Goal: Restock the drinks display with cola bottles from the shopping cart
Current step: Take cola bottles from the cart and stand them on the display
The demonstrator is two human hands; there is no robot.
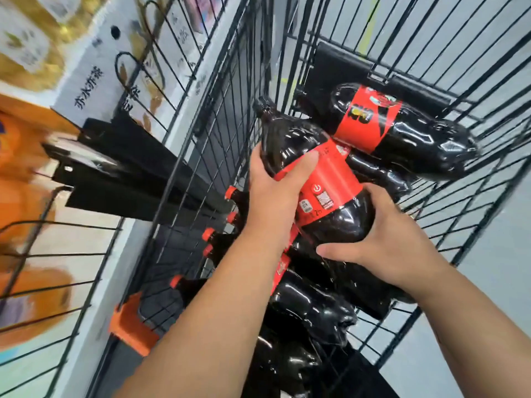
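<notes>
A large cola bottle (319, 196) with a red label and black cap is gripped in both hands inside the wire shopping cart (474, 196), its neck pointing toward the cart's far left corner. The left hand (273, 193) wraps the upper shoulder of the bottle, fingers (304, 165) curled closed across the label's top edge; the right hand (385, 242) cups the base, fingers spread and pressed around the dark lower body. A second cola bottle (402, 130) lies on its side just behind, against the cart's far end, touching the held one. More cola bottles (310, 305) lie stacked beneath the hands along the cart's near end. Just outside the cart's left wall, orange-capped bottles (218, 234) stand in a row. Further left, blurred by motion, a white carton (94, 79) with printed characters sits behind wire racks (43, 254).
</notes>
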